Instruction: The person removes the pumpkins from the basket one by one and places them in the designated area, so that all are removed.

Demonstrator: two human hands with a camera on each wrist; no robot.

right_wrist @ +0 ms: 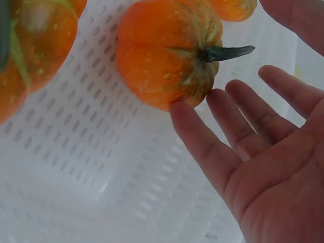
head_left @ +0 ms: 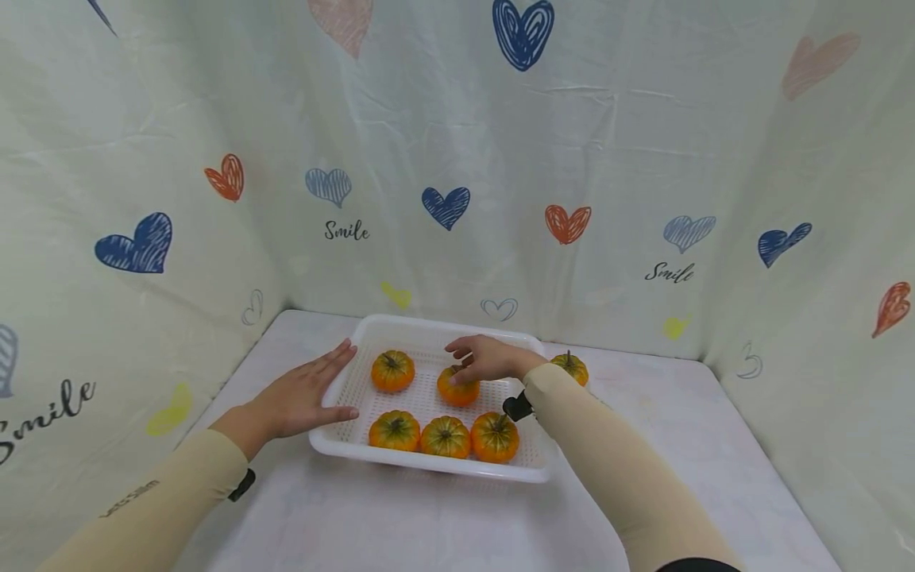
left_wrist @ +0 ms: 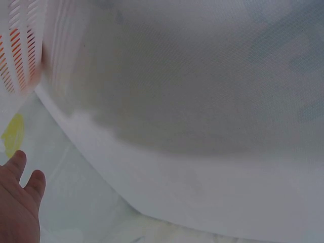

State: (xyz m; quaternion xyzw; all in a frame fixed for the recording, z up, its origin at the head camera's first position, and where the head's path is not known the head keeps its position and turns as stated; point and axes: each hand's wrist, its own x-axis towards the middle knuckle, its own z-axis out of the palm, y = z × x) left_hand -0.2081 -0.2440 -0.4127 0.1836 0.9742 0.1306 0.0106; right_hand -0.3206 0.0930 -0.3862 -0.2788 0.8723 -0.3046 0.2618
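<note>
A white perforated basket point(head_left: 341, 454) holds several small orange-and-green pumpkins. My right hand point(head_left: 488, 357) reaches over it from the right, directly above the pumpkin point(head_left: 457, 394) in the back row. In the right wrist view, the fingers of this hand point(right_wrist: 278, 167) are spread loosely, with one fingertip at the side of that pumpkin point(right_wrist: 162, 55), whose dark stem points up. Another pumpkin point(head_left: 392, 372) sits to its left. At the basket's left rim, my left hand point(head_left: 300, 397) lies with fingers outstretched and thumb over the edge; only part of it shows in the left wrist view.
Three pumpkins line the basket's front side, among them a middle one point(head_left: 445, 438). Another pumpkin point(head_left: 569, 368) stands outside, right of the basket, partly behind my right forearm. The table point(head_left: 400, 524) is white, and a heart-patterned curtain point(head_left: 443, 119) surrounds its back and sides.
</note>
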